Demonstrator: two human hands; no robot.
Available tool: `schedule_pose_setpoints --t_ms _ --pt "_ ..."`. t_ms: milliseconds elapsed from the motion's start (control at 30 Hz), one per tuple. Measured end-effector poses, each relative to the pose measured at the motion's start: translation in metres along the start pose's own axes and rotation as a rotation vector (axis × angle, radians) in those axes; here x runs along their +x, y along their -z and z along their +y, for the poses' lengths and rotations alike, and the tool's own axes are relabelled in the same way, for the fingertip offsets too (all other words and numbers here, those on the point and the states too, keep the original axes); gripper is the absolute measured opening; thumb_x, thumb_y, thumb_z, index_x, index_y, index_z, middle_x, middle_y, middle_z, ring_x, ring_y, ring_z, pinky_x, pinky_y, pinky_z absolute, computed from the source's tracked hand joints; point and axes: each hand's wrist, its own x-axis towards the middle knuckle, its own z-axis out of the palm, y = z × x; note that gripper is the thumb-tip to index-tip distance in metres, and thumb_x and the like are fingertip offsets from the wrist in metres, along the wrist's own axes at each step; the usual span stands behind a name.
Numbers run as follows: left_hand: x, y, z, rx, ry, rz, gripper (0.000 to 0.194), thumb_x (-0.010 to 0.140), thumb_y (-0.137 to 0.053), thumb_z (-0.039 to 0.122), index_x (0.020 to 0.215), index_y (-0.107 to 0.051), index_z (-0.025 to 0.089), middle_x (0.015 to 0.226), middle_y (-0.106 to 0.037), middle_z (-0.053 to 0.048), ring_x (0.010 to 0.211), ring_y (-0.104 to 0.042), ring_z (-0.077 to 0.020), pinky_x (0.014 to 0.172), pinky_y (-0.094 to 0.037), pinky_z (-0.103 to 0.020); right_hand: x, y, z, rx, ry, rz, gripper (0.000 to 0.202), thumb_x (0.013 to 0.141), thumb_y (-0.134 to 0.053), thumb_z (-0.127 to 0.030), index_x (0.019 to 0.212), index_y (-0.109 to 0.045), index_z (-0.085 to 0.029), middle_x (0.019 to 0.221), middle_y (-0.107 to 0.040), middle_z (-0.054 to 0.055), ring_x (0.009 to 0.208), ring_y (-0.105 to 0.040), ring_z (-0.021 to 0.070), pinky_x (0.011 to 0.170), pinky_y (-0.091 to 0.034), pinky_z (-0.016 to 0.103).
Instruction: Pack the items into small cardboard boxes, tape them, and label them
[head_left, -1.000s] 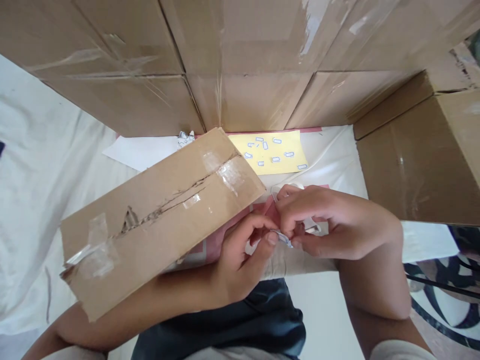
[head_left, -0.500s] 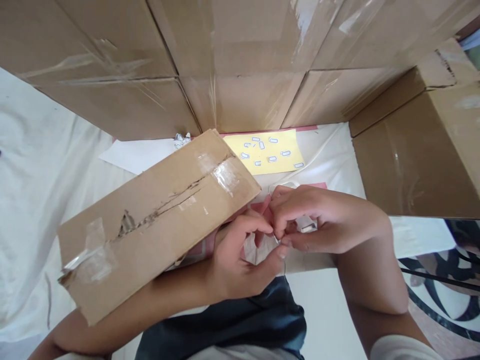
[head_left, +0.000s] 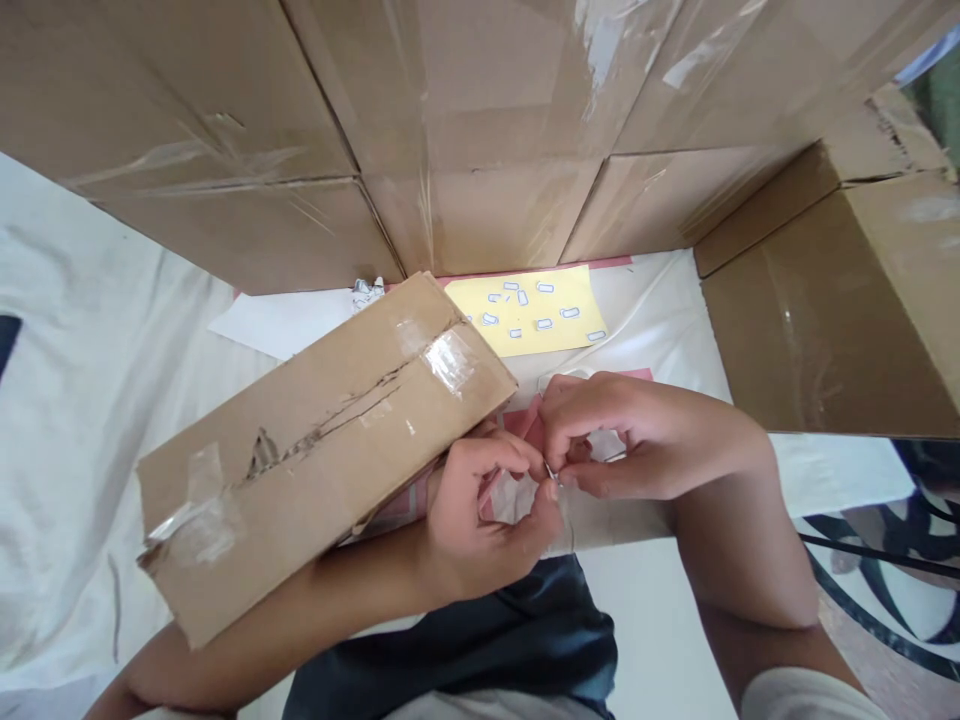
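My left hand [head_left: 491,520] and my right hand [head_left: 637,430] meet above my lap, fingertips almost touching. Between them shows a tiny shiny silvery piece [head_left: 553,474], too small to name. The left thumb and forefinger close around one side of it. Closed at its other side are the fingertips of my right hand, whose grip is partly hidden. A long cardboard box [head_left: 322,450] lies slanted across my left forearm, covering part of it. Behind the fingers a pink strip [head_left: 532,418] is partly visible.
A yellow sheet [head_left: 555,340] bears several small white cut-outs with blue outlines. Left of it lie white paper [head_left: 277,318] and a crumpled bit [head_left: 367,292]. Stacked, taped cardboard boxes [head_left: 495,215] form a wall behind, and another box [head_left: 817,320] stands at right.
The left thumb has drawn back slightly from the right thumb, and the silvery piece shows more clearly between the fingertips. The view has shifted a little; the slanted box appears slightly lower and farther right at its near end.
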Motion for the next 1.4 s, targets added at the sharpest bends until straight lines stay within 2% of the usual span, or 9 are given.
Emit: schedule_pose_setpoints --t_ms 100,300,533,767,967,1100,1267,1400 --pt "0.004 -0.002 0.003 -0.004 0.002 0.008 0.046 0.079 -0.068 -0.001 0.114 -0.049 0.022 0.089 -0.063 0.0 0.079 -0.062 -0.0127 0.075 -0.056 -0.029 0.001 0.001 0.002 0.005 0.011 -0.006 0.01 0.09 -0.061 -0.012 0.083 -0.068 -0.016 0.079 -0.072 0.004 0.081 -0.064 0.0139 0.065 -0.045 0.021" --pt "0.009 0.003 0.006 0.026 0.014 -0.047 0.043 0.078 -0.067 -0.002 0.098 -0.039 0.025 0.082 -0.061 0.003 0.072 -0.055 -0.0105 0.068 -0.049 -0.025 0.0 0.002 0.007 0.011 0.008 -0.025 0.011 0.087 -0.06 -0.009 0.084 -0.069 -0.015 0.084 -0.073 0.005 0.083 -0.065 0.0145 0.071 -0.048 0.023" --pt "0.008 0.005 0.006 0.052 0.044 -0.06 0.045 0.078 -0.066 0.0 0.093 -0.033 0.026 0.077 -0.059 0.004 0.066 -0.048 -0.0104 0.063 -0.042 -0.026 -0.001 0.005 0.009 0.019 0.029 -0.022 0.012 0.084 -0.06 -0.007 0.084 -0.068 -0.016 0.083 -0.072 0.004 0.081 -0.064 0.0133 0.067 -0.047 0.021" --pt "0.013 0.004 0.006 0.01 0.033 -0.036 0.044 0.079 -0.065 -0.001 0.094 -0.034 0.026 0.079 -0.057 0.005 0.068 -0.05 -0.01 0.066 -0.044 -0.026 -0.002 0.009 0.014 0.057 0.026 0.005 0.012 0.082 -0.062 -0.007 0.082 -0.068 -0.017 0.081 -0.071 0.002 0.082 -0.064 0.0133 0.07 -0.049 0.022" --pt "0.019 0.002 0.01 0.003 0.024 -0.018 0.04 0.082 -0.062 -0.001 0.093 -0.034 0.026 0.077 -0.055 0.006 0.067 -0.052 -0.0095 0.062 -0.044 -0.023 -0.002 0.012 0.017 0.08 -0.023 -0.001 0.012 0.08 -0.061 -0.007 0.079 -0.068 -0.017 0.078 -0.07 0.001 0.078 -0.062 0.0126 0.063 -0.047 0.019" --pt "0.017 0.003 0.008 -0.013 0.019 -0.012 0.039 0.083 -0.062 0.0 0.092 -0.034 0.025 0.077 -0.055 0.005 0.067 -0.053 -0.0094 0.063 -0.045 -0.024 -0.002 0.014 0.02 0.091 -0.027 0.003 0.011 0.079 -0.062 -0.008 0.078 -0.068 -0.017 0.075 -0.069 0.0 0.078 -0.061 0.0133 0.067 -0.047 0.021" --pt "0.016 0.001 0.007 -0.072 0.032 0.015 0.037 0.083 -0.06 -0.001 0.092 -0.035 0.024 0.078 -0.055 0.004 0.069 -0.051 -0.0095 0.064 -0.046 -0.023 -0.003 0.013 0.026 0.098 -0.037 0.034 0.015 0.073 -0.06 -0.004 0.077 -0.066 -0.017 0.071 -0.064 -0.002 0.074 -0.058 0.0123 0.067 -0.044 0.022" --pt "0.017 0.002 0.008 -0.08 0.004 0.019 0.037 0.083 -0.059 -0.003 0.095 -0.036 0.024 0.08 -0.056 0.004 0.069 -0.051 -0.0096 0.065 -0.046 -0.024 -0.004 0.017 0.031 0.143 -0.019 0.083 0.014 0.07 -0.057 -0.004 0.073 -0.063 -0.017 0.066 -0.057 -0.005 0.065 -0.05 0.0094 0.064 -0.038 0.023"
